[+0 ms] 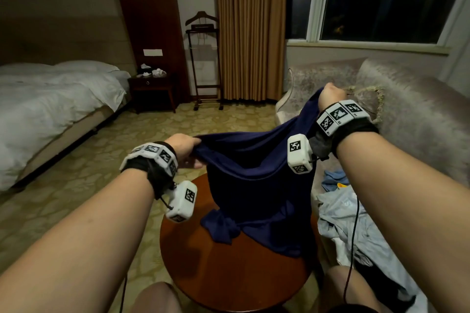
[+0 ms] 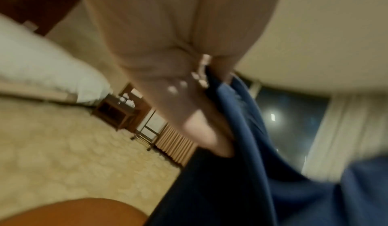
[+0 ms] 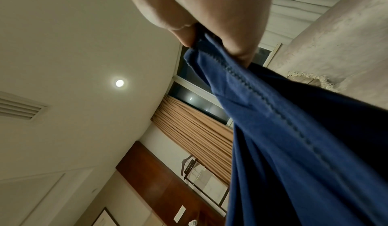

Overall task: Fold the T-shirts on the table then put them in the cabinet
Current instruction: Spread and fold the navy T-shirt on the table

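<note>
One navy T-shirt (image 1: 256, 185) is up in my two hands, and one round table (image 1: 229, 274) sits below it. My left hand (image 1: 184, 147) pinches a bunched edge of the cloth, fingers curled tight round it, over the table's far-left edge. My right hand (image 1: 332, 95) is fisted on another edge, raised higher, out past the table's far-right edge toward the sofa (image 1: 412, 114). The right wrist view shows a stitched hem running down from that grip.

The shirt sags between my hands in soft, matte folds; its lower part and one sleeve lie crumpled on the table's far-right half. The tabletop is glossy reddish wood, its near and left parts bare.

To the right, one heap of pale clothes (image 1: 356, 231) lies on the plush grey sofa, just beside the table's right edge. Left of the table, patterned carpet (image 1: 89, 160) runs open to the bed (image 1: 50, 99). One nightstand (image 1: 152, 89) and one valet stand (image 1: 202, 58) are against the far wall by the curtain (image 1: 250, 28).
</note>
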The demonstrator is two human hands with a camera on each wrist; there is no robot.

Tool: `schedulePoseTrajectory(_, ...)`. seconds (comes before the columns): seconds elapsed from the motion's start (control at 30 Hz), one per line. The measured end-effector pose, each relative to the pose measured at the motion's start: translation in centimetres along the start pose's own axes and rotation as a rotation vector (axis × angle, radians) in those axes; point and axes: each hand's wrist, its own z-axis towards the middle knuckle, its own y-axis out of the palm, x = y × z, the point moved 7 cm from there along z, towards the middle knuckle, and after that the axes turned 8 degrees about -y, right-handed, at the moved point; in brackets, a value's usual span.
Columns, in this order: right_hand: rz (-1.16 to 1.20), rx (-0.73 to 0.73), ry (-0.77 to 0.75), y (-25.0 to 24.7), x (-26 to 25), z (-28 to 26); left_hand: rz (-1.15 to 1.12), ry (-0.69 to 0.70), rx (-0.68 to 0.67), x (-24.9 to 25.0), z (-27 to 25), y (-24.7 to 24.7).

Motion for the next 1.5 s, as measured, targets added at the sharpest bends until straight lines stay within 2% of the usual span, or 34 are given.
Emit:
schedulePoseTrajectory(0.13,-0.241,-0.005,-0.01,-1.7,-0.4,0.1,-0.311,0.165,-0.237,2.5,-2.9,-0.1)
schedulePoseTrajectory(0.2,-0.389,-0.04,-0.03,-2.4,-0.5,-0.1,-0.463,0.222,-0.278,3.6,-3.9,-1.0)
schedulePoseTrajectory(0.3,-0.496,-0.052,-0.078,-3.6,-0.7,-0.9,-0.616,0.259,-0.237,4.7,-5.2,-2.6)
schedulePoseTrajectory(0.43,-0.611,-0.101,-0.097,-4.9,-1.3,-1.9,-0.74,0.246,-0.041,5.4,-5.6,-5.8)
schedulePoseTrajectory(0.5,-0.502,-0.061,-0.09,-5.8,-1.5,-1.9,-0.816,0.261,0.059,5.9,-6.4,-7.6)
schedulePoseTrajectory(0.57,-0.296,-0.021,-0.094,-6.3,-1.7,-1.1,-0.896,0.287,0.091,6.7,-7.6,-8.5)
schedulePoseTrajectory(0.6,-0.134,0.014,-0.089,-6.5,-2.0,-1.3,-0.948,0.296,0.073,7.2,-8.2,-8.6)
schedulePoseTrajectory(0.63,0.127,0.036,-0.047,-6.3,-2.2,-1.3,-0.98,0.314,0.042,7.8,-8.8,-8.6)
schedulePoseTrajectory(0.7,0.675,-0.019,0.023,-5.2,-3.4,-2.5,-0.973,0.345,-0.036,9.0,-9.9,-8.7)
schedulePoseTrajectory(0.73,0.837,-0.057,0.012,-4.9,-4.4,-3.1,-0.953,0.371,-0.078,9.8,-10.5,-8.6)
schedulePoseTrajectory(0.8,0.999,-0.086,-0.011,-4.7,-5.9,-3.7,-0.919,0.407,-0.126,11.3,-11.4,-8.8)
schedulePoseTrajectory(0.87,1.134,-0.086,0.031,-4.2,-6.5,-3.2,-0.921,0.419,-0.136,12.3,-11.6,-9.3)
schedulePoseTrajectory(0.97,1.072,-0.079,0.035,-3.0,-6.5,-2.3,-0.901,0.407,-0.122,12.9,-10.5,-9.5)
schedulePoseTrajectory(1.03,1.052,-0.102,0.1,-1.3,-5.4,-1.8,-0.866,0.369,-0.106,12.6,-8.9,-8.8)
schedulePoseTrajectory(1.27,1.019,-0.154,0.264,6.4,-0.3,2.1,-0.829,0.189,-0.07,9.5,1.3,-6.8)
schedulePoseTrajectory(1.37,0.921,-0.185,0.172,8.5,-1.5,3.5,-0.832,0.176,-0.076,10.4,3.6,-5.9)
schedulePoseTrajectory(1.5,0.946,-0.187,0.057,9.5,-5.7,6.3,-0.89,0.297,-0.233,15.4,3.6,-5.6)
